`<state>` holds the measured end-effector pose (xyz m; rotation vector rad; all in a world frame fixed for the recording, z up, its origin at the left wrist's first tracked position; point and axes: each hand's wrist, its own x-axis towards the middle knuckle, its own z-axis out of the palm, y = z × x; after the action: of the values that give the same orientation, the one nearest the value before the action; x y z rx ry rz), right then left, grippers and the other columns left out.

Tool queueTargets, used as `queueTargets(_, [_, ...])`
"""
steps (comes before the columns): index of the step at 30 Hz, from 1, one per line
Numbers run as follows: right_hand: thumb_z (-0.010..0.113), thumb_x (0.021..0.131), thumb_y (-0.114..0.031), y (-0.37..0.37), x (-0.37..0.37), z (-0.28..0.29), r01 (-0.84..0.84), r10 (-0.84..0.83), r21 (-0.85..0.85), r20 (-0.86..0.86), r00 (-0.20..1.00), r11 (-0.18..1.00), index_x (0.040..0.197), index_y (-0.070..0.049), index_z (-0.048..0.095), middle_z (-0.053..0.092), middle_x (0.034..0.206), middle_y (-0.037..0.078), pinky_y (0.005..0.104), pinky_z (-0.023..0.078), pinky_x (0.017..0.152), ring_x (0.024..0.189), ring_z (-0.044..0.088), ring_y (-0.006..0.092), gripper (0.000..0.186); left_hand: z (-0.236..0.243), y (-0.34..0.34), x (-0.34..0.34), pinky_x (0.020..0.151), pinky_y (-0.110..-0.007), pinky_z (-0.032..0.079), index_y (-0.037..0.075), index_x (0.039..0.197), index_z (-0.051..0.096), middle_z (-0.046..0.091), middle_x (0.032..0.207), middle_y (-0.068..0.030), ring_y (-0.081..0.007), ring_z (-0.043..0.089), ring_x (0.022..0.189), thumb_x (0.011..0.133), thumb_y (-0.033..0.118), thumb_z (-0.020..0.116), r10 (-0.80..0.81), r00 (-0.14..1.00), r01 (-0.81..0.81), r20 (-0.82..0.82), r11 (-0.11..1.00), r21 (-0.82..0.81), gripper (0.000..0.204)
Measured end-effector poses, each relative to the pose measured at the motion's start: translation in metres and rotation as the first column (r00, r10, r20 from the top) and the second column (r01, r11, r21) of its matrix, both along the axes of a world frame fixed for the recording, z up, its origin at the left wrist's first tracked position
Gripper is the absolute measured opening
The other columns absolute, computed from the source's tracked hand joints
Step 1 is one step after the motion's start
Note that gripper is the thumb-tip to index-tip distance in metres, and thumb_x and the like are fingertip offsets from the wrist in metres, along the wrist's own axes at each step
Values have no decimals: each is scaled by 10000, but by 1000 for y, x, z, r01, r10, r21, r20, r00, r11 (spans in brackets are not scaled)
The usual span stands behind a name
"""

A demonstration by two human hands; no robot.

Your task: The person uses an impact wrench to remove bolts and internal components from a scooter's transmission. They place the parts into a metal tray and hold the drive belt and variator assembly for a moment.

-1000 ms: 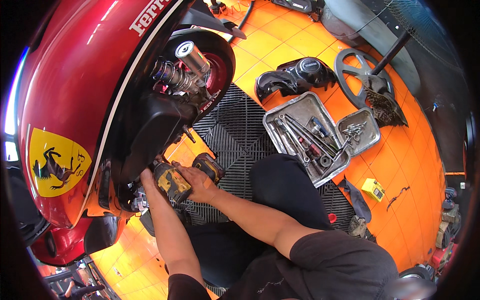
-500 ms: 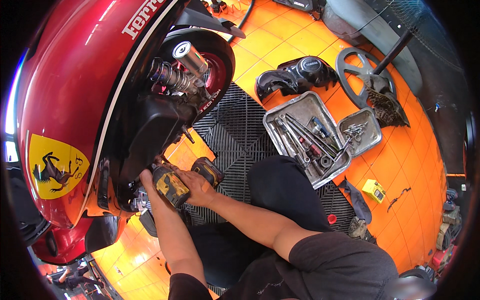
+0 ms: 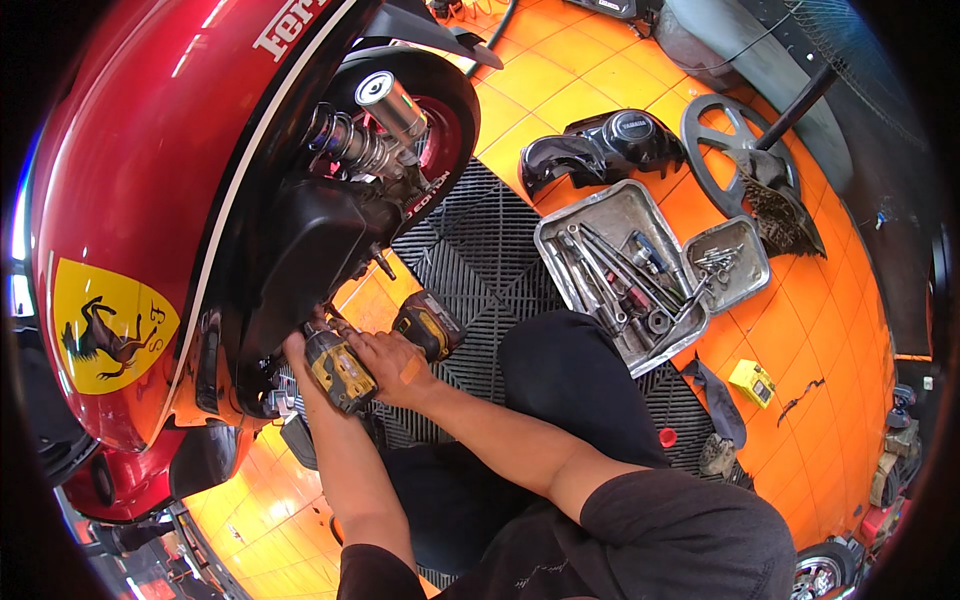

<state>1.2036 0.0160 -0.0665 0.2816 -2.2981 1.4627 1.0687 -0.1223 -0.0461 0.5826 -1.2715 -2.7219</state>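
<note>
A yellow-and-black cordless impact driver [image 3: 340, 374] points at the underside of a red and black motor scooter [image 3: 120, 200]. My right hand [image 3: 402, 370] is closed round its grip, with the battery end [image 3: 430, 324] sticking out beyond the fingers. Close to the tool's nose, my left hand [image 3: 296, 350] reaches up against the scooter's dark lower housing [image 3: 310, 235]. The driver and the bodywork hide most of its fingers, and the fastener or part there is out of sight.
On the right, a metal tray [image 3: 548, 240] holds several wrenches and sockets, beside a smaller tray [image 3: 762, 270] of small hardware. Behind lie a black plastic cover [image 3: 632, 135] and a fan's round base [image 3: 700, 150]. A yellow box [image 3: 752, 383] and a red cap [image 3: 668, 437] lie nearer.
The view has shifted slightly, so the trays and scooter parts appear a little further right. The driver's battery end has swung slightly away and to the right. My right hand keeps its grip.
</note>
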Motion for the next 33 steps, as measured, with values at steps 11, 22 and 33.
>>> queueTargets(11, [719, 728, -253, -3, 16, 12, -50, 55, -44, 117, 992, 998, 1379, 28, 362, 587, 1110, 202, 438, 457, 886, 1006, 584, 369, 794, 2, 3, -13, 677, -323, 548, 11, 1077, 588, 649, 985, -109, -202, 628, 829, 895, 245, 624, -56, 997, 58, -45, 998, 25, 298])
queueTargets(22, [762, 663, -297, 23, 27, 5, -126, 124, -39, -38, 992, 991, 1379, 34, 374, 613, 1086, 209, 426, 464, 910, 1014, 598, 361, 879, 1, -22, -3, 699, -313, 536, -2, 1107, 581, 648, 1000, -104, -201, 618, 821, 928, 233, 573, -335, 937, 336, -102, 942, -2, 295])
queueTargets(33, [809, 635, -268, -3, 53, 26, -234, 224, -121, -96, 970, 965, 1376, -9, 425, 647, 1090, 176, 399, 518, 814, 931, 641, 347, 874, 21, -65, 34, 959, -484, 442, -17, 1120, 533, 565, 1122, -173, -327, 523, 1067, 941, 191, 427, -7, 998, 0, 63, 994, 106, 294])
